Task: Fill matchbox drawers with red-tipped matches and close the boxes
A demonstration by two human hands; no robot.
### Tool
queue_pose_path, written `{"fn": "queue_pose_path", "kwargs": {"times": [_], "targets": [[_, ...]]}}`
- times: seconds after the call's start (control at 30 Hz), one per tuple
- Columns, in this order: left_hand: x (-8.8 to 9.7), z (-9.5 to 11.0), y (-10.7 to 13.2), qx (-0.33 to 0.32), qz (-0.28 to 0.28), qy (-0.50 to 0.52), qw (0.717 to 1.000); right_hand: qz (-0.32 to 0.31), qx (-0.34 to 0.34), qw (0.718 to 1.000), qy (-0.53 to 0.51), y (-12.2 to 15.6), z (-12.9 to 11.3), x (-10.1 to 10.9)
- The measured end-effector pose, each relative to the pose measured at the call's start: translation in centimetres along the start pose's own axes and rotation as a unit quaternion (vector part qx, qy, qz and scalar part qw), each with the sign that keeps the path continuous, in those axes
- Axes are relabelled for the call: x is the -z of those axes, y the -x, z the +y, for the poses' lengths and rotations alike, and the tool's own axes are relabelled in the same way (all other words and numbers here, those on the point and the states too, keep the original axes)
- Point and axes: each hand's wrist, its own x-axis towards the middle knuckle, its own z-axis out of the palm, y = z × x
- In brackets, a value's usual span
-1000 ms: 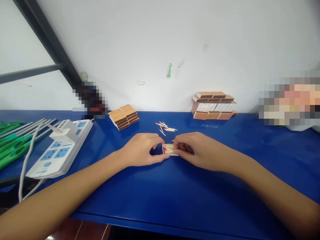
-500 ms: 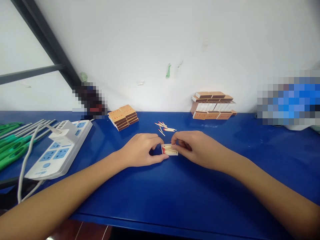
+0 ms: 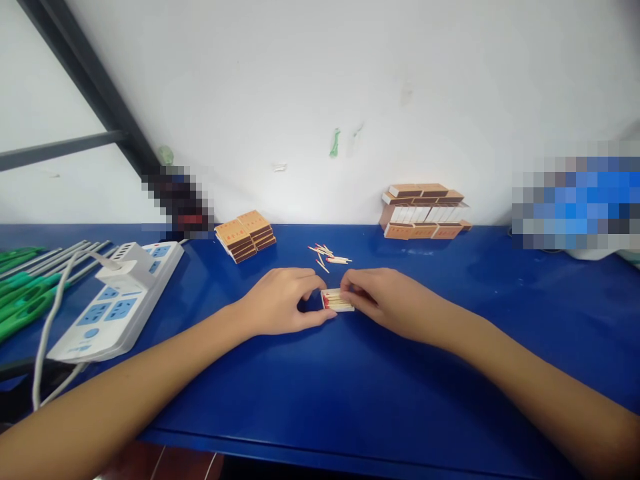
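A small white matchbox tray point(image 3: 345, 309) lies on the blue table, filled with red-headed matches point(image 3: 336, 301). The thumb and forefinger of my left hand point(image 3: 285, 300) grip its left end from the front and back edges. At the tray's right end, my right hand point(image 3: 385, 293) is closed, its fingertips together on the plain ends of the matches; how many are between them is hidden. Just behind the tray lies a loose cluster of matches point(image 3: 339, 260), their red heads mostly toward the left.
Stacked matchboxes point(image 3: 245, 237) sit at the back left. A larger pile of matchboxes point(image 3: 425, 212) stands against the wall at the right. A white power strip point(image 3: 120, 307) with a plug and cable lies left, beside green-handled tools point(image 3: 30, 300). The table's front edge point(image 3: 280, 450) is near me.
My right fingertips have shifted very slightly to the left over the matches in the tray. My left hand keeps its grip, and the loose matches lie as before.
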Motion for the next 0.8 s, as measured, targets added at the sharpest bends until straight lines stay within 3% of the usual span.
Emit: {"fn": "queue_pose_path", "kwargs": {"times": [0.47, 0.8], "targets": [[0.01, 0.11, -0.15, -0.001, -0.001, 0.002, 1.0, -0.012, -0.055, 0.998, 0.043, -0.11, -0.39, 0.46], [-0.01, 0.08, -0.08, 0.003, -0.009, 0.001, 1.0, -0.008, -0.038, 0.996, 0.085, 0.26, 0.06, 0.57]]}}
